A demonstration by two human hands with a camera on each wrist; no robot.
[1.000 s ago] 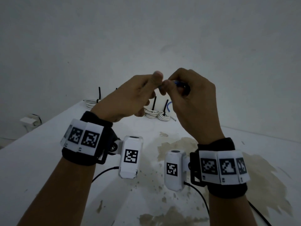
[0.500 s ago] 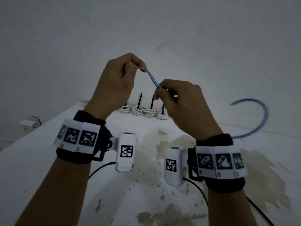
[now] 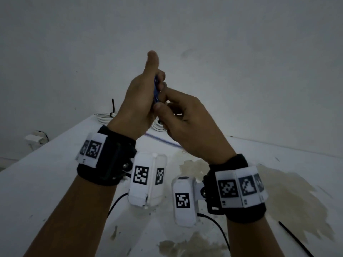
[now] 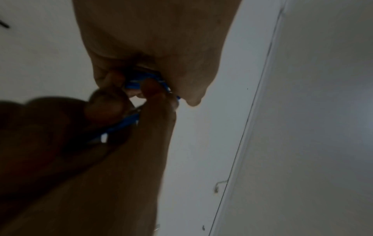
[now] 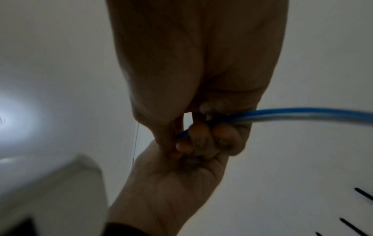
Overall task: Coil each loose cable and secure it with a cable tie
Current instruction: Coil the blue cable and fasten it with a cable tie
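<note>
A: Both hands are up over the table (image 3: 46,182), pressed close together. The left hand (image 3: 138,101) is upright, thumb raised, with its fingers closed round a few turns of the blue cable (image 3: 156,89). The right hand (image 3: 187,123) pinches the same cable just beside it, and the loose length runs out sideways from its fingers (image 5: 220,140) in the right wrist view.

B: So which step is this?

A: Coiling, I'd say, with the tie not yet on. The free tail (image 3: 161,140) trails down behind the hands to the tabletop, so there is more to wind. The next move likely calls for the right hand to lay another loop into the left one's grip without letting the earlier turns spring open.

B: Any ties nearby?

A: A black cable tie (image 3: 295,238) lies loose on the table at near right.

B: Containers?

A: None that I can see. Farther back, by the wall, white coiled cables (image 3: 104,116) sit with black ties (image 3: 112,106) standing up from them; those look done.
</note>
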